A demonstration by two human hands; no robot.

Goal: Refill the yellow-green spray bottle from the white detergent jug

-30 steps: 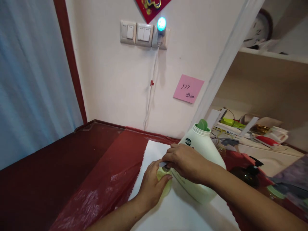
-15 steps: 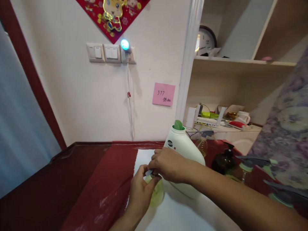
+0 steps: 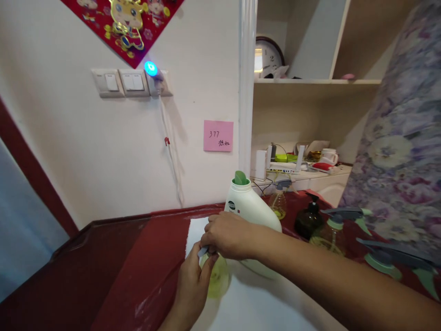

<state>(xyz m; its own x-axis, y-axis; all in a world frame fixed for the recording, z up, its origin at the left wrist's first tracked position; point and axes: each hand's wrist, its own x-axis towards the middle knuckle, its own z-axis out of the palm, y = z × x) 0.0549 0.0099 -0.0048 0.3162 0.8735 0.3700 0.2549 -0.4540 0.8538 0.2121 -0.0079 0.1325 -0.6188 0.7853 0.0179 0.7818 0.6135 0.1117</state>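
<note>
Where the two hands meet near the front of the counter (image 3: 69, 276), the left hand (image 3: 193, 285) wraps around a small yellow-green bottle (image 3: 217, 278) that stands on a white sheet (image 3: 262, 303), its grip closed on the bottle's side with the thumb up near the top; the right hand (image 3: 229, 235) comes in from the right, its fingers curled shut over a small grey cap or nozzle (image 3: 202, 251) at the bottle's mouth, though how tightly they pinch it cannot be told. Just behind the right hand, touching or nearly touching it, stands a large white jug (image 3: 253, 209) with a green spout (image 3: 240, 178) at its open neck. To the right of the jug are a small clear spray bottle (image 3: 278, 202) with amber liquid, a dark brown pump bottle (image 3: 308, 220), and further spray bottles with grey and pale green triggers (image 3: 344, 216). A red plastic sheet (image 3: 151, 257) covers the counter beneath the white sheet. On the wall behind: a pink sticky note (image 3: 218, 135), a row of switches (image 3: 120, 82), a plug with a blue light (image 3: 150, 69) and a white cable (image 3: 170, 156) hanging from it. A shelf (image 3: 310, 82) at upper right carries a clock (image 3: 268, 57); flowered cloth (image 3: 403, 138) fills the right edge
</note>
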